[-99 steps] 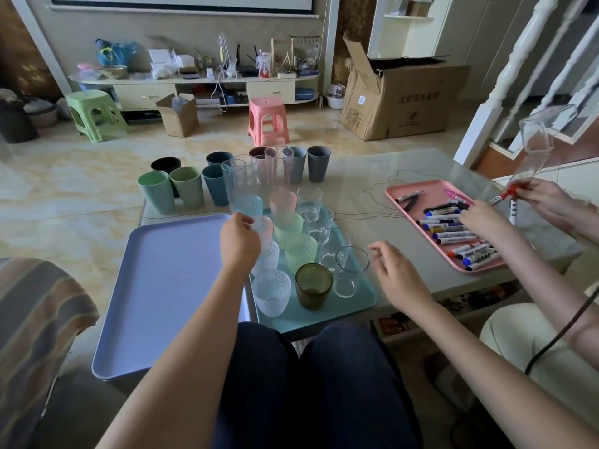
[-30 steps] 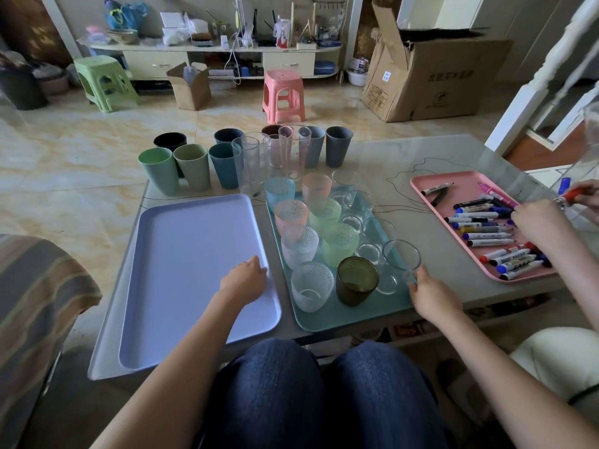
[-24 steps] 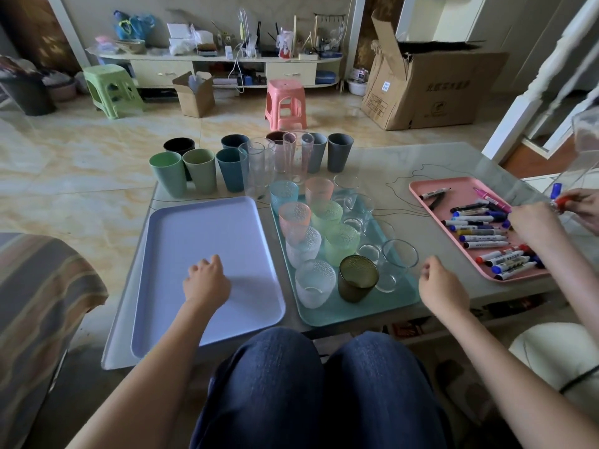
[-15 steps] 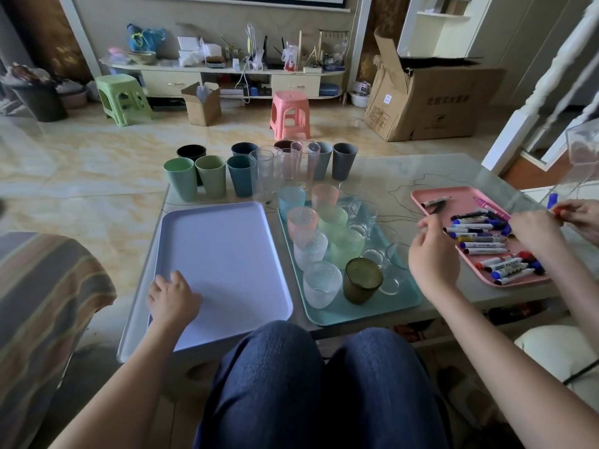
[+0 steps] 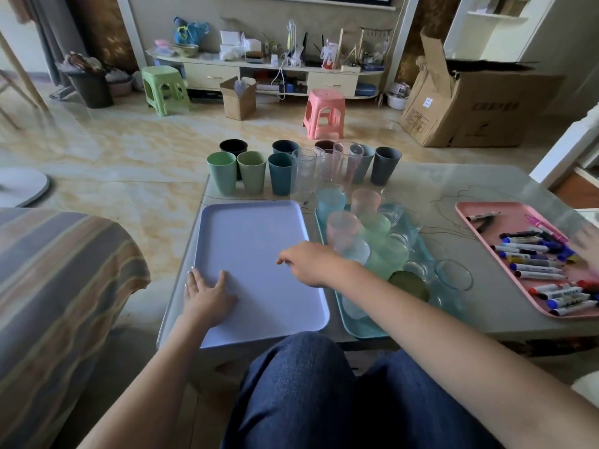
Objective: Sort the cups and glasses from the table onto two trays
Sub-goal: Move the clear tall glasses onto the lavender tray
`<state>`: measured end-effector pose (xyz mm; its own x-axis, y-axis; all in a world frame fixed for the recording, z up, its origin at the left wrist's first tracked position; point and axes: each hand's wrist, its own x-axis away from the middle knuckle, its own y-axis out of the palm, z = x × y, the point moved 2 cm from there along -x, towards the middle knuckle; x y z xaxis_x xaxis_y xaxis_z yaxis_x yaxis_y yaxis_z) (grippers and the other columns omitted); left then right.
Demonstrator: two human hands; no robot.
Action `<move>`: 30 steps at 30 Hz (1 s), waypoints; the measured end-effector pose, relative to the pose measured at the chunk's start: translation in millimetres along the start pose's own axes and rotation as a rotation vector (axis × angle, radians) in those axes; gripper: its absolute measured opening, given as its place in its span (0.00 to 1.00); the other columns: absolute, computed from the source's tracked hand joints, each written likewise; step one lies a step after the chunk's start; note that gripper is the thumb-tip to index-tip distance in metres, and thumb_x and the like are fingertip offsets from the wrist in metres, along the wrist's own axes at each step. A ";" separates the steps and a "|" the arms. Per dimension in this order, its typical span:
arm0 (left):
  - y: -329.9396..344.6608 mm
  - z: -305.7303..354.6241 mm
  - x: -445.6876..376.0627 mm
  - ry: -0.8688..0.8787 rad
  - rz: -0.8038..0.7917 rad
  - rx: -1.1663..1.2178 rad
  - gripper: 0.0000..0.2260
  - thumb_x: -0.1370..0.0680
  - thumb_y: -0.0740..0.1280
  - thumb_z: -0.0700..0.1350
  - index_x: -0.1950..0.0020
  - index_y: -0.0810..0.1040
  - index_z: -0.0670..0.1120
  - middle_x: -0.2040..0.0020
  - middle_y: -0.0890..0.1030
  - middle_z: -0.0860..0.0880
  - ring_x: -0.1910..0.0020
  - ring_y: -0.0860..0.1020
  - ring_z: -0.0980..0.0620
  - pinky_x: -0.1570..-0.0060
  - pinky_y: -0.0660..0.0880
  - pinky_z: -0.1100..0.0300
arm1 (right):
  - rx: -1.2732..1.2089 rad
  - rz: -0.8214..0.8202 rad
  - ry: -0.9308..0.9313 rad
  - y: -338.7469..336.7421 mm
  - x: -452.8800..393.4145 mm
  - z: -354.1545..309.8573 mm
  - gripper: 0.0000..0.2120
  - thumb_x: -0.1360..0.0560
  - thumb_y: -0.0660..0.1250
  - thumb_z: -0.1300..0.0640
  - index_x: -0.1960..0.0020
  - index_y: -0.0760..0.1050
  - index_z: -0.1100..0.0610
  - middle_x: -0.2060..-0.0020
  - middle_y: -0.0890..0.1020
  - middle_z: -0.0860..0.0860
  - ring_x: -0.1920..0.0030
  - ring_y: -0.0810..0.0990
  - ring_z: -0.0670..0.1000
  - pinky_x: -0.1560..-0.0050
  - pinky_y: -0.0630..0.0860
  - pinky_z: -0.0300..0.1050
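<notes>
Your left hand [image 5: 207, 294] is lying flat on the near left corner of the lavender tray [image 5: 252, 241], fingers [image 5: 193, 280] straight and slightly spread, pressing it down onto the tabletop [image 5: 431, 189]. The tray is sitting empty, and it is probably light and slick enough to skid on the glossy surface, so that steadying palm is doing useful work.

Beyond the tray's far edge the opaque plastic cups are waiting in a row: a mint green cup [image 5: 222, 172], a sage green cup [image 5: 252, 172] and a dark teal cup [image 5: 282, 173], with darker ones behind. These are likely light and stiff, not fragile; wrapping around mid-body should be enough.

Your right hand [image 5: 309, 262] is hovering over the tray's right side, fingers loosely curled and holding nothing, the forearm crossing in front of the teal tray [image 5: 363, 328]. Just right of the teal cup the tall clear glasses [image 5: 306, 173] are standing tightly bunched. These will probably be heavier, slippery and breakable, so you are better off taking one low around the wall, lifting straight up before its neighbours get knocked.

The teal tray is already crowded with tinted tumblers [image 5: 342, 228], an olive cup [image 5: 409, 285] and a short clear glass [image 5: 452, 280] at its right edge. The pink tray [image 5: 470, 218] of markers [image 5: 531, 260] lies well apart.
</notes>
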<state>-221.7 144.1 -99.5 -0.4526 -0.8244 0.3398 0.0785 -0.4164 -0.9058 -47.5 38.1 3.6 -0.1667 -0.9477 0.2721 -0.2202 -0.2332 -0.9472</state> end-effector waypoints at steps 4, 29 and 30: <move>0.3 -4.5 -1.6 0.042 -0.003 -0.036 0.30 0.21 0.57 0.59 0.23 0.47 0.56 0.25 0.37 0.33 0.24 0.38 0.37 0.25 0.44 0.48 | 0.140 -0.255 0.026 30.5 -20.6 -11.5 0.26 0.22 0.52 0.67 0.26 0.62 0.52 0.30 0.69 0.54 0.33 0.70 0.57 0.40 0.71 0.49; -61.4 -41.5 -15.1 0.237 -0.423 -0.284 0.31 0.21 0.63 0.45 0.22 0.52 0.50 0.22 0.51 0.46 0.23 0.55 0.48 0.26 0.53 0.57 | 0.264 -0.360 -0.003 66.5 13.4 -4.8 0.42 0.27 0.59 0.65 0.25 0.42 0.36 0.23 0.46 0.47 0.36 0.74 0.59 0.58 0.74 0.44; -72.2 -38.7 -19.0 0.230 -0.434 -0.306 0.29 0.21 0.63 0.45 0.23 0.55 0.49 0.22 0.56 0.47 0.24 0.59 0.49 0.26 0.55 0.58 | 0.258 -0.338 -0.022 67.5 12.3 -3.3 0.40 0.26 0.61 0.63 0.25 0.45 0.37 0.23 0.49 0.48 0.33 0.72 0.57 0.48 0.75 0.47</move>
<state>-253.2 204.6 -50.4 -0.5702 -0.4840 0.6638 -0.4022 -0.5400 -0.7393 -67.6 11.4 -56.4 -0.1053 -0.8125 0.5734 -0.0107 -0.5756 -0.8177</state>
